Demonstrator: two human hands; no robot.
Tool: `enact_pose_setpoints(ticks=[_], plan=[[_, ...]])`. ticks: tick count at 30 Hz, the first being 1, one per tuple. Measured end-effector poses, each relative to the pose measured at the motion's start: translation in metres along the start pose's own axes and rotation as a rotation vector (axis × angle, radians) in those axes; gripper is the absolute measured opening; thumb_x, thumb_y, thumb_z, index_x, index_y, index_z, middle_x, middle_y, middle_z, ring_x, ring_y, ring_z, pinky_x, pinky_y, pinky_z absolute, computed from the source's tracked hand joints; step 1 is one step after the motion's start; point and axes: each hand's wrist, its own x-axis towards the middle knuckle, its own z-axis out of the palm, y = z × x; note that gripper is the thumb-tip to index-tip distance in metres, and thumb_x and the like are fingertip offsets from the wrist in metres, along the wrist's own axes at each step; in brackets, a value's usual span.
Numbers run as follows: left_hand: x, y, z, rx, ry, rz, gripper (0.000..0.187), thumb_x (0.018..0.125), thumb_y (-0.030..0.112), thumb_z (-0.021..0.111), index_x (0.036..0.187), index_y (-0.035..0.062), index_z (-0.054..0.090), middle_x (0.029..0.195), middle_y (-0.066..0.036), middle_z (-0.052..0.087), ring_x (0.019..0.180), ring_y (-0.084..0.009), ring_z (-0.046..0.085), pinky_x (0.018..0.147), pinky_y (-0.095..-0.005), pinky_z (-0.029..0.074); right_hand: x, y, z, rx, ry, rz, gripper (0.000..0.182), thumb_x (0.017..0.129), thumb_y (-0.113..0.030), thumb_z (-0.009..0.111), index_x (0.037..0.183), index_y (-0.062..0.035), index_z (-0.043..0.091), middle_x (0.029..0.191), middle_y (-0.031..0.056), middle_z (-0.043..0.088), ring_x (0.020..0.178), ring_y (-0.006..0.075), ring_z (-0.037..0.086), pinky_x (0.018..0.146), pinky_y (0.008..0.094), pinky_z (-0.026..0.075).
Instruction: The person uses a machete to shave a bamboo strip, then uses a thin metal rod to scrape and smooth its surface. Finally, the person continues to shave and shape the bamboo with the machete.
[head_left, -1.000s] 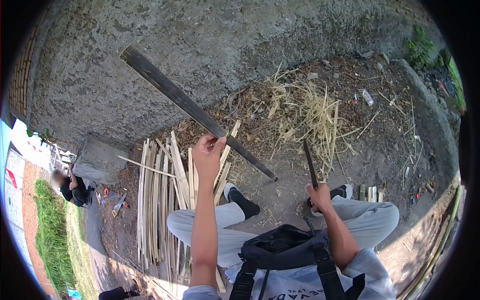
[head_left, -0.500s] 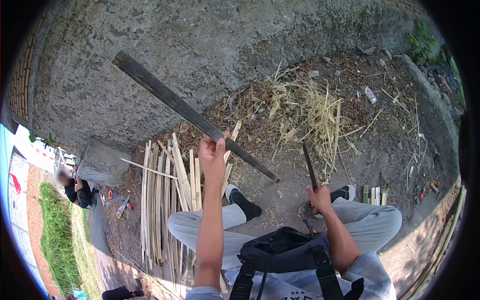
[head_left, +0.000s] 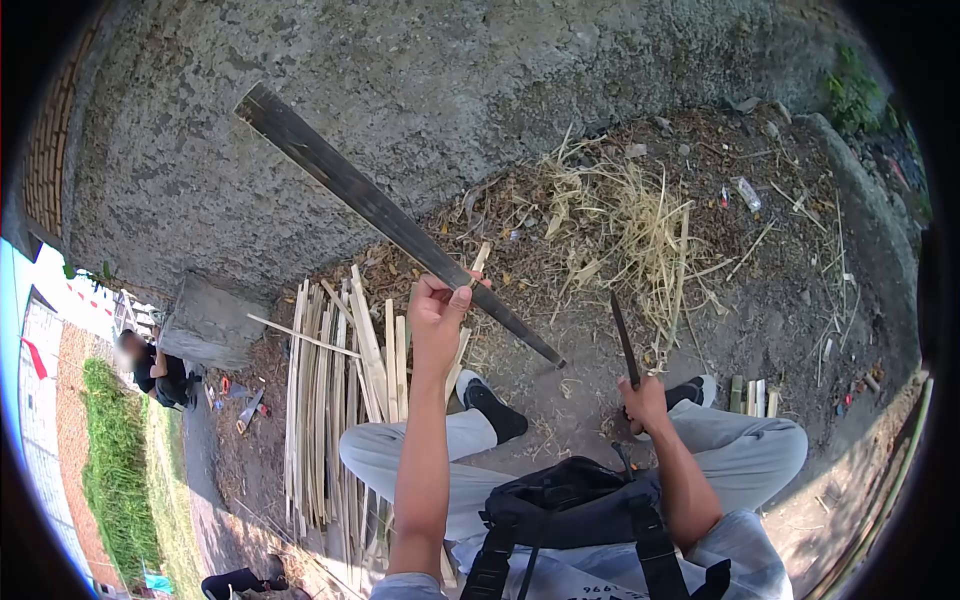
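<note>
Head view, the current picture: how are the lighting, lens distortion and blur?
Head view: fisheye bending near the rim, black corners; left hand, dark strip, right hand and dark blade sit in shade, reasonably sharp; sunlight brightens the ground at lower right; the sky at far left looks washed out; the nearby person's face is blurred.

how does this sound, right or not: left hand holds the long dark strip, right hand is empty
The right hand is not empty: the head view shows it holding a dark blade. The left hand does hold the long dark strip.
</note>
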Motion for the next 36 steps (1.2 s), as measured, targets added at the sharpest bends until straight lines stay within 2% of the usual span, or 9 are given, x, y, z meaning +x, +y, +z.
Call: enact_pose_setpoints(ticks=[9, 15, 19, 28, 31, 36], plan=[[-0.005, -0.004, 0.004, -0.027, 0.109, -0.03, 0.029, 0.088, 0.021, 0.071, 0.104, 0.003, 0.056, 0.105, -0.014, 0.066, 0.096, -0.0282, 0.068, 0.084, -0.0382, 0.056, 0.002, 0.003, 0.001, 0.013, -0.022, 0.037, 0.044, 0.085, -0.035, 0.065, 0.071, 0.0065, 0.062, 0.052, 0.0152, 0.061, 0.049, 0.0274, 0.065, 0.053, 0.0389, 0.052], [-0.013, -0.013, -0.012, -0.06, 0.111, -0.024, 0.028, 0.091, 0.024, 0.066, 0.105, 0.001, 0.059, 0.101, -0.012, 0.067, 0.092, -0.0271, 0.069, 0.084, -0.0365, 0.054, -0.002, -0.007, -0.006, -0.002, -0.036, 0.05, 0.042, 0.084, -0.035, 0.065, 0.07, 0.0048, 0.064, 0.052, 0.0145, 0.061, 0.05, 0.0272, 0.065, 0.055, 0.0394, 0.052], [-0.016, -0.014, -0.017, -0.06, 0.137, -0.023, 0.03, 0.091, 0.025, 0.066, 0.104, -0.0004, 0.059, 0.1, -0.012, 0.066, 0.092, -0.0284, 0.069, 0.086, -0.0396, 0.055, 0.0, -0.001, -0.001, -0.01, -0.038, 0.015, 0.043, 0.087, -0.034, 0.065, 0.069, 0.0049, 0.059, 0.053, 0.0141, 0.061, 0.047, 0.0253, 0.064, 0.048, 0.0382, 0.051], [-0.019, -0.021, -0.025, -0.111, 0.109, 0.022, 0.028, 0.091, 0.025, 0.066, 0.104, 0.0013, 0.059, 0.104, -0.008, 0.06, 0.091, -0.0286, 0.068, 0.09, -0.0433, 0.054, 0.008, 0.014, 0.008, -0.03, -0.025, -0.004, 0.044, 0.087, -0.033, 0.064, 0.065, 0.0048, 0.059, 0.05, 0.0125, 0.059, 0.046, 0.0235, 0.063, 0.048, 0.0368, 0.05], [-0.02, -0.026, -0.03, -0.199, 0.04, 0.054, 0.028, 0.091, 0.026, 0.064, 0.104, 0.0019, 0.058, 0.105, -0.008, 0.059, 0.09, -0.0271, 0.066, 0.09, -0.044, 0.052, 0.01, 0.016, 0.009, -0.065, -0.054, 0.041, 0.045, 0.083, -0.038, 0.064, 0.08, 0.0066, 0.067, 0.063, 0.0232, 0.064, 0.068, 0.0389, 0.067, 0.069, 0.046, 0.053], [-0.022, -0.028, -0.028, -0.394, -0.002, 0.028, 0.027, 0.092, 0.023, 0.063, 0.109, 0.0034, 0.055, 0.097, -0.006, 0.055, 0.088, -0.023, 0.058, 0.087, -0.0402, 0.048, 0.01, 0.015, 0.009, -0.064, -0.051, 0.057, 0.046, 0.082, -0.039, 0.064, 0.08, 0.0069, 0.067, 0.068, 0.026, 0.064, 0.073, 0.0423, 0.066, 0.071, 0.0478, 0.052]])
